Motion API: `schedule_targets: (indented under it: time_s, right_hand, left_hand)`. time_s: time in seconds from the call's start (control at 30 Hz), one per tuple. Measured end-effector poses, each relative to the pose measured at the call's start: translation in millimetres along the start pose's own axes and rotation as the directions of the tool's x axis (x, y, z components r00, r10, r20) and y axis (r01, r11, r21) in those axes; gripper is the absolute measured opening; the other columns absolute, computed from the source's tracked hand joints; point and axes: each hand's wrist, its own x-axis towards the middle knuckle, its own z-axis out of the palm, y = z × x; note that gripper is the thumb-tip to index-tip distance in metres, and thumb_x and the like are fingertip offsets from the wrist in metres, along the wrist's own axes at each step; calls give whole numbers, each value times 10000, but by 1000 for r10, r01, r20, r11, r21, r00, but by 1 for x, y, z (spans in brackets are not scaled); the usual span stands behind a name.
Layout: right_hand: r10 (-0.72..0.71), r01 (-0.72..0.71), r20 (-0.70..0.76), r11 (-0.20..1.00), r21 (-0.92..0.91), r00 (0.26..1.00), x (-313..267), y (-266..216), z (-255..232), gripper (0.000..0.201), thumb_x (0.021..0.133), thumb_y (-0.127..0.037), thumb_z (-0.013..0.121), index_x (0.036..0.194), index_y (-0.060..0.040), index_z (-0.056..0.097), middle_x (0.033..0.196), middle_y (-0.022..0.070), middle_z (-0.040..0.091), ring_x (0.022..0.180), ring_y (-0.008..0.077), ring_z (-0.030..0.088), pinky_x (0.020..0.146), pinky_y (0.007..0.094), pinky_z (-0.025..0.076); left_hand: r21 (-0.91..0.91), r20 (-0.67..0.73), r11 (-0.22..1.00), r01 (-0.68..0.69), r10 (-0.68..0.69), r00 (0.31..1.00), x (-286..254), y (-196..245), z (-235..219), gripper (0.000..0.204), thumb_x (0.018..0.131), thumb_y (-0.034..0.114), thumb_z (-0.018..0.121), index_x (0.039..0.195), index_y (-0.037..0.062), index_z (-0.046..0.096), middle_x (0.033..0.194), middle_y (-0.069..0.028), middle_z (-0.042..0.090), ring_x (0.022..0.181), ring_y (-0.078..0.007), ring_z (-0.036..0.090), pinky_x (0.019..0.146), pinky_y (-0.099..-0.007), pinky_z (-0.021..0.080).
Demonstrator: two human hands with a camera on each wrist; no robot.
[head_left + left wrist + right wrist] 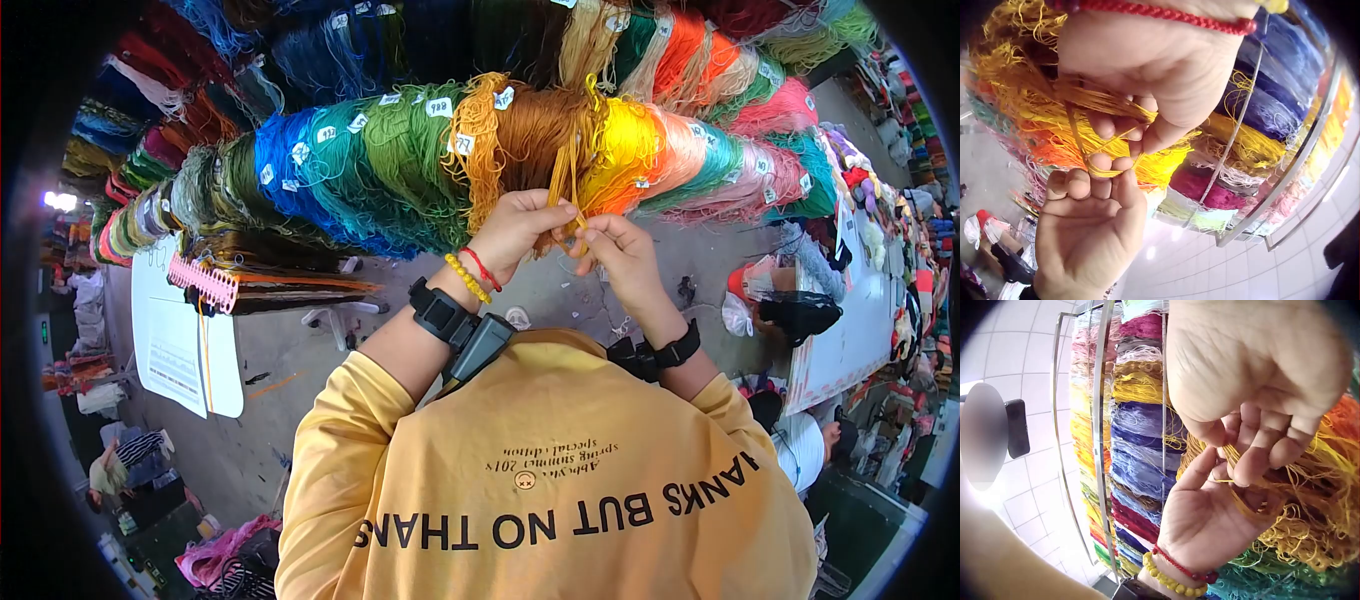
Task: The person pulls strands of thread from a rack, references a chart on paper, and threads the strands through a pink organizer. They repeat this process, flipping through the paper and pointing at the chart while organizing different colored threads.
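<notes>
Before colourful skeins, pinching golden strands in left hand and right hand. Seemingly looping or separating them; next, best to keep both pinches steady.

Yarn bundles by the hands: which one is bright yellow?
The yellow bundle, between the brown bundle and peach bundle in the head view; those neighbours aren't yellow.

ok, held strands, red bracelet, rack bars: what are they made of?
Held strands: thread, maybe cotton or synthetic; thin golden fibres, slight sheen.
Red bracelet: braided cord, fibre unclear; the plait shows.
Rack bars: probably metal, smooth finish; grey with bright highlights.
</notes>
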Motion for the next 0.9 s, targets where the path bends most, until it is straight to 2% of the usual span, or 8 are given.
schedule_targets:
  time_s: [0.43,0.63,0.73,0.83,0.9]
  right_hand:
    - [-11,11,2,1000,-14,1000,0,2,1,94,913,-93,547,937,-10,584,781,42,622,617,75,559,567,209,459]
    - [-26,27,11,995,-100,1000,1,0,6,71,895,-89,578,932,-29,588,790,16,617,636,50,541,573,199,448]
    - [-17,16,-12,993,-118,1000,3,8,3,58,891,-92,585,902,-36,574,791,6,615,623,39,522,563,198,436]
    - [26,-27,-60,1000,-9,998,3,5,3,69,886,-92,593,875,-38,551,790,-10,608,613,25,496,553,191,418]
    - [-18,15,-48,998,-55,999,4,7,5,87,880,-97,599,863,-39,537,785,-13,602,616,24,500,553,189,416]
  left_hand:
    - [-17,-9,1000,-5,5,1000,-2,0,0,157,875,188,624,810,46,638,712,-3,590,680,-80,521,664,-226,394]
    - [-5,-3,1000,4,-4,1000,-3,0,0,164,883,192,614,840,36,640,715,-6,590,686,-89,525,685,-233,402]
    - [-82,26,997,-11,14,1000,-1,-1,-1,210,917,216,561,867,29,642,724,-11,592,697,-99,529,696,-238,408]
    - [-142,44,990,-25,32,999,-3,2,1,262,943,237,504,882,23,641,736,-14,595,718,-109,543,704,-240,414]
    - [-170,24,985,-15,20,1000,-5,2,1,256,945,236,490,922,26,635,775,-16,606,740,-108,557,707,-238,419]
